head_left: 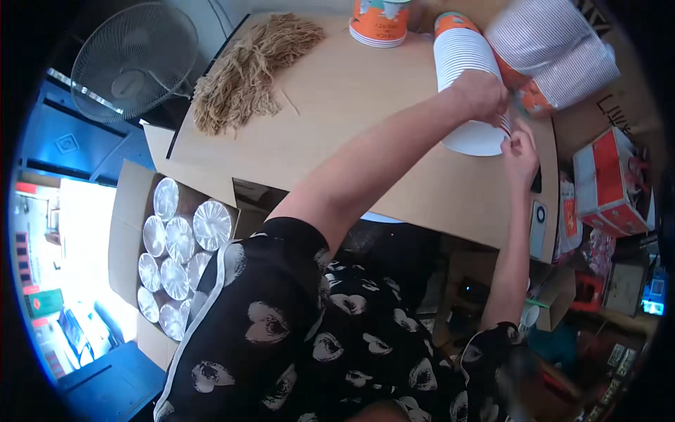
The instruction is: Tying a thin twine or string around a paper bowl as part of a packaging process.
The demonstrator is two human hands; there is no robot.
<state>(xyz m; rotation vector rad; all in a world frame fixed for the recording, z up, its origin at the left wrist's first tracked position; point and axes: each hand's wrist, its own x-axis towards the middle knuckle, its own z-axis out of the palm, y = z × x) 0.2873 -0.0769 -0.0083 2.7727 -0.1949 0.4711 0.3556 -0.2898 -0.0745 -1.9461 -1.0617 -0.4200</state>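
Observation:
A nested stack of white paper cups (pixel 460 56) lies on its side on the tabletop, with an orange printed end at the far side. Its near end shows a broad white mouth (pixel 477 143). My left hand (pixel 481 97) reaches across and is curled over the stack's right side, its fingers partly hidden. Just below it, at the right edge of the mouth, my right hand (pixel 521 156) has its fingers bent together in a pinch. Whatever is between those fingertips is too small to make out.
A bundle of tan crinkled strands (pixel 249 74) lies on the table's (pixel 337 105) far left. An orange cup (pixel 380 24) stands at the back, with wrapped cup stacks (pixel 562 56) at the right. An open carton (pixel 130 232) of wrapped stacks sits left, below a fan (pixel 133 63).

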